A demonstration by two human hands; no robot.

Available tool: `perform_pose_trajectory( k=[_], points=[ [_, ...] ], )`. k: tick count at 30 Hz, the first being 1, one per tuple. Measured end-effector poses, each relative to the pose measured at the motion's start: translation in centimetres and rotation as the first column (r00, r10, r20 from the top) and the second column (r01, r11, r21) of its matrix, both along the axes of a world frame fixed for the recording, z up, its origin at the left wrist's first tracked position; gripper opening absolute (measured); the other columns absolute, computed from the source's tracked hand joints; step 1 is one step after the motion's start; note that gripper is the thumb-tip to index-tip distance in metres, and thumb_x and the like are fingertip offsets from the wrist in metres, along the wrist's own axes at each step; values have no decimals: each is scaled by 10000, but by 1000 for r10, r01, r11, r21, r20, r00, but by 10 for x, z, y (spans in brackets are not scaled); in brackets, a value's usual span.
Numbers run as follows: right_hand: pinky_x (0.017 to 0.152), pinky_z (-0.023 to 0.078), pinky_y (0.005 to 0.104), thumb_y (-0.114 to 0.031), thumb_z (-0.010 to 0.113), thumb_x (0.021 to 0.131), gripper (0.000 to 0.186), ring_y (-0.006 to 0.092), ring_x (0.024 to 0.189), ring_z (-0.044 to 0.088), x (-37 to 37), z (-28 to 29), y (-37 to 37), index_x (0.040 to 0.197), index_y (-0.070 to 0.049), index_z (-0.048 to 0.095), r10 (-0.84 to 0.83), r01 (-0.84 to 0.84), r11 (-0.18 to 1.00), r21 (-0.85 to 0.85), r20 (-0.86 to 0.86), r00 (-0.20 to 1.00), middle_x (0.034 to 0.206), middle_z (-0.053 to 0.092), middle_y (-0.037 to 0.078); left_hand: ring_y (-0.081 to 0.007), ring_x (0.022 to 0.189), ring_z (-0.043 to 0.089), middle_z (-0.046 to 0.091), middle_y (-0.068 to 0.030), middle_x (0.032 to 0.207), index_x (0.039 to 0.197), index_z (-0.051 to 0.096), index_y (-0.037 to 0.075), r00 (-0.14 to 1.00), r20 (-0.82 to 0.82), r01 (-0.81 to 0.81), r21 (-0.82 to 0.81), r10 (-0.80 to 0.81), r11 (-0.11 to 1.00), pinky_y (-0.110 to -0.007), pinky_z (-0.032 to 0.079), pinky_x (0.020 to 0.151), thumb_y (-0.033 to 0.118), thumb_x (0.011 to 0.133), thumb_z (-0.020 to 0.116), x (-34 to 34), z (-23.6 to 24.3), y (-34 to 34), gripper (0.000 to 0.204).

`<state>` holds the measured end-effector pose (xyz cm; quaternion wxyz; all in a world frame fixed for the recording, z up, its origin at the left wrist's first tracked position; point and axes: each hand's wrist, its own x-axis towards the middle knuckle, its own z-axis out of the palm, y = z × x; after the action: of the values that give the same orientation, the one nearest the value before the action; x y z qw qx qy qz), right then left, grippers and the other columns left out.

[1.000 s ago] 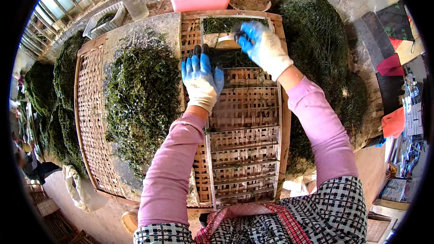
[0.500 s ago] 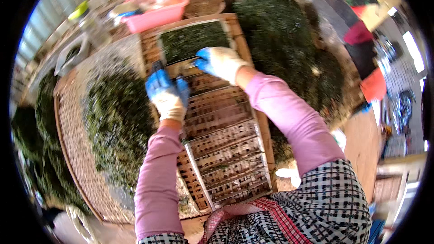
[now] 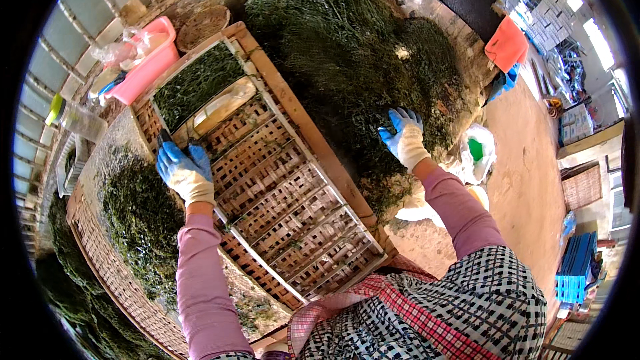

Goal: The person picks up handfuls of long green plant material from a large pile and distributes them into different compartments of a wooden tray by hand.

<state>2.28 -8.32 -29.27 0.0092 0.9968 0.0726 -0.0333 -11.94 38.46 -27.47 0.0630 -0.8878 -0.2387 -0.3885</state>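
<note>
My left hand (image 3: 183,172), in a blue-and-white glove, is at the left side of a slatted frame (image 3: 341,215). A small black piece (image 3: 164,136) sticks out past its bent fingers; what they close on is mostly hidden. Beside it, a pale wooden bar (image 3: 225,102) lies across the frame, along the edge of a rectangular layer of dark green strands (image 3: 200,83). My right hand (image 3: 405,139), gloved alike, is open with fingers spread. It is at the near right side of a big heap of dark green, seaweed-like strands (image 3: 333,27).
A smaller green heap (image 3: 137,217) lies left of the frame on woven matting (image 3: 100,243). Behind stand a pink basin (image 3: 157,57), a round basket (image 3: 203,27) and a clear jar (image 3: 80,120) with a yellow-green lid. A white plastic bag (image 3: 479,153) is at right.
My right hand has left the bar on the frame and moved right to the big heap, its fingers spreading. My left hand stays at the frame's left side. The view has turned right.
</note>
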Motion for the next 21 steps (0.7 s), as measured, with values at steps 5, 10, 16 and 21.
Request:
perform_pose_trajectory(
  k=[5,10,16,21],
  points=[
    [1223,170,512,-466,772,793,931,402,1478,245,40,8,7,1538,-141,319,-71,80,995,53,-148,986,1604,266,189,-474,1133,576,589,-319,1244,1243,518,-70,992,-110,-65,15,67,998,-533,436,1024,411,937,489,1,3,-1,570],
    [1214,286,451,-193,774,839,840,387,1474,256,137,-1,-8,1538,-135,313,-206,257,852,456,-158,966,1613,237,177,-469,1055,597,608,-304,1208,1290,494,-64,979,-174,-81,164,110,983,-513,478,942,299,945,511,3,8,-7,501],
    [1174,352,272,-92,614,943,629,289,1327,512,169,-7,-16,1518,-104,361,-109,394,599,697,-417,903,1499,479,88,-447,1078,598,619,-283,1185,1237,522,-62,969,-215,-110,81,125,991,-508,469,972,286,915,558,7,9,-17,476],
    [990,512,312,130,555,883,614,218,1166,602,126,2,-36,1462,-31,430,134,478,-95,873,-464,876,1456,507,141,-448,1088,604,624,-288,1197,1222,536,-68,961,-241,-124,71,137,990,-506,472,982,270,914,562,7,7,-11,458]
  ],
)
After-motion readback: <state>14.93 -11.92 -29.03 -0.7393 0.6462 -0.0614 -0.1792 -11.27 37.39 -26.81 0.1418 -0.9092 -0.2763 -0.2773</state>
